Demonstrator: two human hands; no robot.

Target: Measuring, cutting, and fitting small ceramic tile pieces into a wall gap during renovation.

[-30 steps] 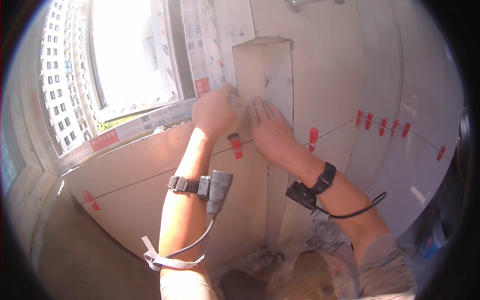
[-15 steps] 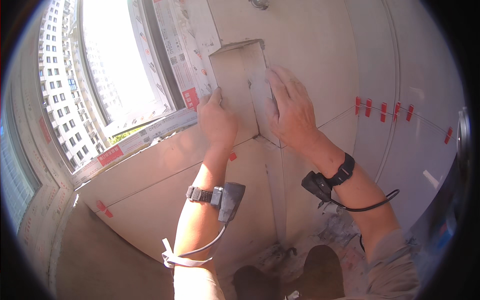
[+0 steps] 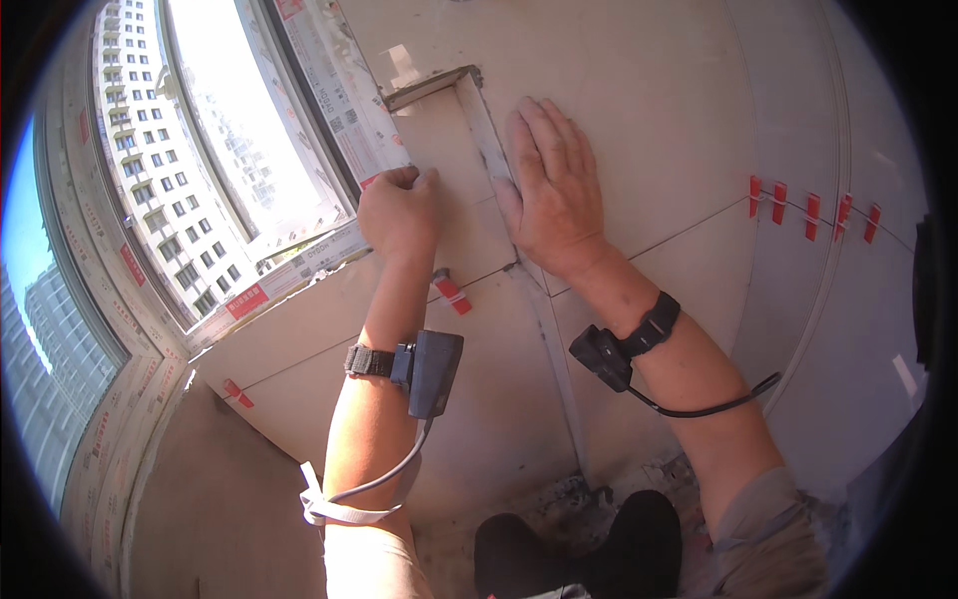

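An upright tile piece, with rough grey material along its top edge, sits in the wall corner beside the window frame. My left hand is closed at that piece's lower left, by the frame; what its curled fingers grip is hidden. My right hand lies open, fingers stretched upward on the wall tile, its thumb by the narrow strip at the piece's right side. A red levelling wedge sticks out below my left hand. Both wrists carry strapped dark devices with cables.
Several red wedges line a tile joint on the right, another is low left. The window looks out on tall buildings. My dark shoes stand on a dirty floor at the wall's foot, among grey debris.
My right hand has moved up from the lower part of the corner piece to lie flat beside its right edge. My left hand stays by the window frame. The view has shifted slightly.
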